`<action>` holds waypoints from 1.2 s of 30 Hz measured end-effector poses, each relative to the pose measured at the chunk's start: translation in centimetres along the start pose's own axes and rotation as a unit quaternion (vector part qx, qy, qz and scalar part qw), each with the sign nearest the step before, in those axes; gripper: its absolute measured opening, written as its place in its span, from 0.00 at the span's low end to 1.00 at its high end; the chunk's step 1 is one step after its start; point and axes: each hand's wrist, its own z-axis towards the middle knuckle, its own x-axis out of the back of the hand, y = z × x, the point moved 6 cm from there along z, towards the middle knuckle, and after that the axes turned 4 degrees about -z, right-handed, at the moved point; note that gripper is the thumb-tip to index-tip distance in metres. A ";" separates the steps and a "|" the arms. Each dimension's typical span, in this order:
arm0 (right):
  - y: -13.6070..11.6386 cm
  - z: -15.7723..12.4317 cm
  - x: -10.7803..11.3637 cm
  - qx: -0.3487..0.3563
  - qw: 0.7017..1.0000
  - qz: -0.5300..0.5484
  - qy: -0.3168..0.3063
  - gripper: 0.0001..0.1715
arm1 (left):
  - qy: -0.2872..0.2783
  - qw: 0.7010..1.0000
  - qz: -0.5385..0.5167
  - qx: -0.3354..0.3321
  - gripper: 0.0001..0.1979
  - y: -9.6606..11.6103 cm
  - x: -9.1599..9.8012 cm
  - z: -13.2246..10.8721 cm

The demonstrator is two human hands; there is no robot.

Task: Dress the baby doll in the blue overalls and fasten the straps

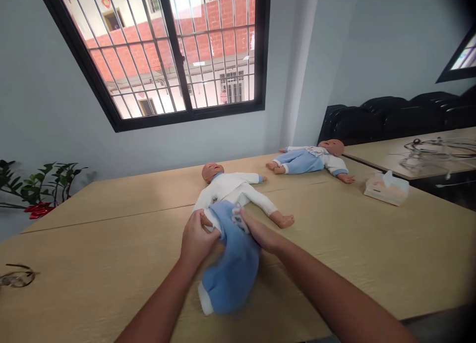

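A baby doll in a white outfit lies on its back on the table, its head toward the window and one bare foot pointing right. Blue doll pants with white cuffs hang from my two hands at the doll's near leg. My left hand pinches a white edge of the pants, close to what looks like the doll's other foot. On the opposite side, my right hand grips the top of the pants by a pale, bunched part. Whether the doll's leg is inside the fabric is hidden.
A second doll in blue pants lies at the back right of the table. A tissue box stands right of it. Glasses lie at the left edge. Cables lie on another table by black chairs.
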 end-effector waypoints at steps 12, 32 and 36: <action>2.1 3.1 9.4 -0.031 0.974 -0.148 0.168 0.24 | -0.029 0.955 0.053 -0.290 0.23 1.8 4.6 -2.0; -2.3 1.1 4.9 0.065 0.975 -0.211 0.012 0.19 | -0.139 0.911 0.061 -0.384 0.18 3.8 3.2 -10.8; -1.6 1.7 6.5 0.095 0.949 -0.176 0.245 0.24 | -0.187 0.904 0.016 -0.383 0.08 4.6 2.7 -11.7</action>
